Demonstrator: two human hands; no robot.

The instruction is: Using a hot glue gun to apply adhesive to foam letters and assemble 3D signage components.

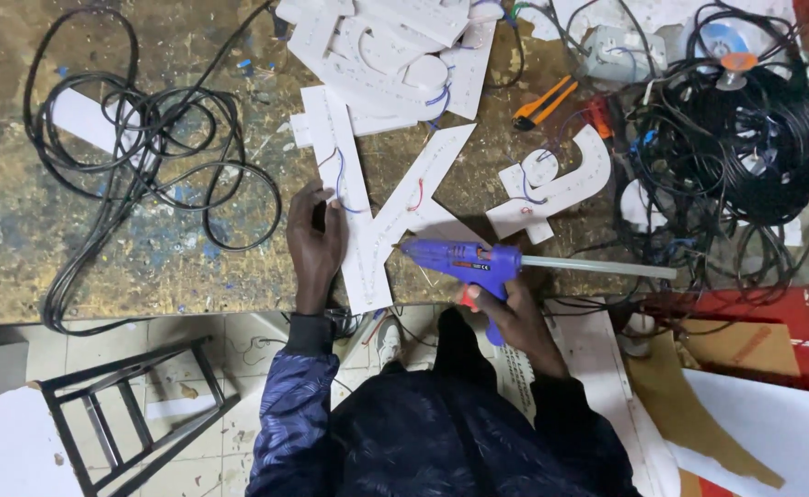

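A flat white letter-shaped board (395, 216) with thin red and blue wires on it lies on the worn workbench (73, 248). My left hand (314, 241) presses flat on the letter's long upright bar. My right hand (505, 313) grips a blue glue gun (464, 260); its nozzle points left and sits at the letter's lower diagonal arm. A clear glue stick (597, 267) juts out of the gun's back to the right.
More white letter pieces (395, 46) are stacked at the top, and a curved piece (561, 184) lies right. Black cable loops (147, 138) sprawl left; a thick cable bundle (735, 138) sits right. An orange utility knife (540, 101) lies nearby. A black metal stool (128, 405) stands below.
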